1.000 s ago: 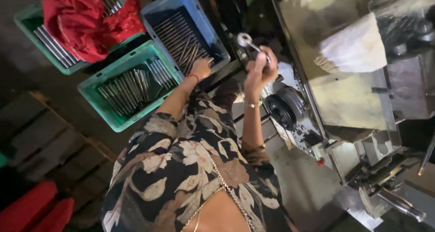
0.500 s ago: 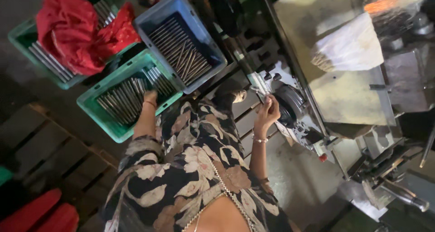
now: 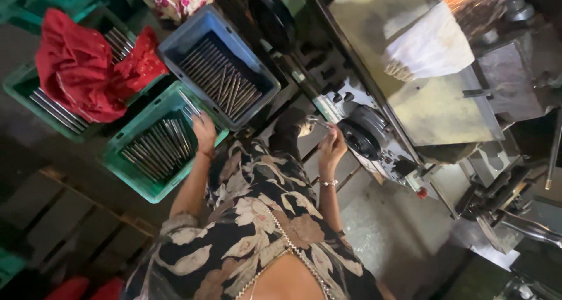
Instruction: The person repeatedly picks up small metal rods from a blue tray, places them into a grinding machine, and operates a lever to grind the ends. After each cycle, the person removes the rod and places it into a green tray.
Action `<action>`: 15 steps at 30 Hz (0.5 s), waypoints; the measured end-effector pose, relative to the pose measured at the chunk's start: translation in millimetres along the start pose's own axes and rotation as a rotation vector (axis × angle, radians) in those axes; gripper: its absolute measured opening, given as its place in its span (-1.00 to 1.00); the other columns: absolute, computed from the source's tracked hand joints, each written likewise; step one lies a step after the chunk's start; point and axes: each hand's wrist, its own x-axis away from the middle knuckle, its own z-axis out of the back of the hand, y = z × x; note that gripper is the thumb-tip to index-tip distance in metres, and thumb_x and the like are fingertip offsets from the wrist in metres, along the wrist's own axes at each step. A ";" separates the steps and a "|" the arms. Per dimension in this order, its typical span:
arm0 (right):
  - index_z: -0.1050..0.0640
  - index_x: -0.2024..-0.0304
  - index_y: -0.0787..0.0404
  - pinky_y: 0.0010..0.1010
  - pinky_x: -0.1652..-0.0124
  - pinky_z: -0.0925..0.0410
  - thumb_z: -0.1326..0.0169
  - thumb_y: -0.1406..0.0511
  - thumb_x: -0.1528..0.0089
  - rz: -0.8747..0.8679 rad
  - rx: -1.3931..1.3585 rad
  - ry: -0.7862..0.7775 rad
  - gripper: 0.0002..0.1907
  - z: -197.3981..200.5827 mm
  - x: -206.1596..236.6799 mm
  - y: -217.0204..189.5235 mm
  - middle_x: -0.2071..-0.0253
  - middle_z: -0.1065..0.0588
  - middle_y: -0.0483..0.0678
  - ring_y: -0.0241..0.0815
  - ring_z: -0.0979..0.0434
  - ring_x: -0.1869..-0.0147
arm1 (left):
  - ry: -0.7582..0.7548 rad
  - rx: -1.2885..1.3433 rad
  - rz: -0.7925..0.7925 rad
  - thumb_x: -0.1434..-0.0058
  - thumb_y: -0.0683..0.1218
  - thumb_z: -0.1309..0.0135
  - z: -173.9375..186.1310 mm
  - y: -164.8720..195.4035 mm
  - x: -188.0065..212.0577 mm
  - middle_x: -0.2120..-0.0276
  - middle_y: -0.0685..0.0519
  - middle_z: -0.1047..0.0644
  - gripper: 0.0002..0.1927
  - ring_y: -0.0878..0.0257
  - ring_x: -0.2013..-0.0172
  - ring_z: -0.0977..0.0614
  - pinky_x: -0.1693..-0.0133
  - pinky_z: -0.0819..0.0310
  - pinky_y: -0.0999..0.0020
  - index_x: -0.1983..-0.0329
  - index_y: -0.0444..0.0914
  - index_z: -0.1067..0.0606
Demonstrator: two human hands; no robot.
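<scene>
Hands work apart: the left hand (image 3: 204, 130) closes around thin metal rods (image 3: 188, 104) over the green crate (image 3: 126, 180), just near the blue crate (image 3: 175, 42). The right hand (image 3: 331, 148) pinches a small rod (image 3: 319, 123) beside the machine dial (image 3: 364, 137).

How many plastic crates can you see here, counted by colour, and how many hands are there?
Green crates: 2, one under the left hand, which holds metal rods, and one partly covered by a red cloth
Blue crates: 1
Hands: 2, left and right hand
Total: 3 crates, 2 hands
</scene>
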 end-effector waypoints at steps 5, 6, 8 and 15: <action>-0.63 0.01 0.29 -0.59 0.51 -0.17 -0.06 0.21 -0.42 0.033 0.097 -0.039 -0.72 -28.7 -2.7 -26.3 0.46 -0.40 -0.27 -0.51 -0.27 0.50 | -0.020 0.193 -0.443 -0.39 -0.09 0.00 -16.4 29.2 23.0 0.37 -0.11 -0.51 -0.76 0.16 0.39 -0.53 0.32 -0.44 0.19 -0.01 -0.33 -0.40; -0.62 0.02 0.31 -0.60 0.50 -0.18 -0.08 0.23 -0.42 0.060 0.055 -0.073 -0.74 -35.5 -3.4 -34.6 0.41 -0.43 -0.27 -0.51 -0.30 0.46 | -0.091 0.259 -0.416 -0.37 -0.08 -0.02 -23.3 43.0 18.2 0.40 -0.10 -0.49 -0.75 0.20 0.42 -0.50 0.36 -0.42 0.21 -0.01 -0.32 -0.40; -0.61 0.00 0.29 -0.61 0.48 -0.17 -0.08 0.23 -0.43 0.130 0.088 -0.123 -0.75 -48.3 -7.8 -52.1 0.45 -0.40 -0.27 -0.51 -0.29 0.47 | -0.231 0.226 -0.367 -0.39 -0.04 -0.07 -38.8 71.9 13.3 0.46 -0.08 -0.46 -0.76 0.23 0.46 -0.45 0.39 -0.38 0.23 0.04 -0.31 -0.43; -0.59 -0.01 0.27 -0.60 0.49 -0.14 -0.06 0.24 -0.44 0.159 -0.152 -0.021 -0.76 -85.0 -26.3 -93.7 0.53 -0.33 -0.29 -0.52 -0.25 0.50 | -0.645 0.248 -0.619 -0.56 -0.04 -0.02 -93.7 152.5 28.6 0.39 0.06 -0.54 -0.82 0.39 0.37 -0.49 0.29 -0.41 0.41 -0.04 -0.25 -0.47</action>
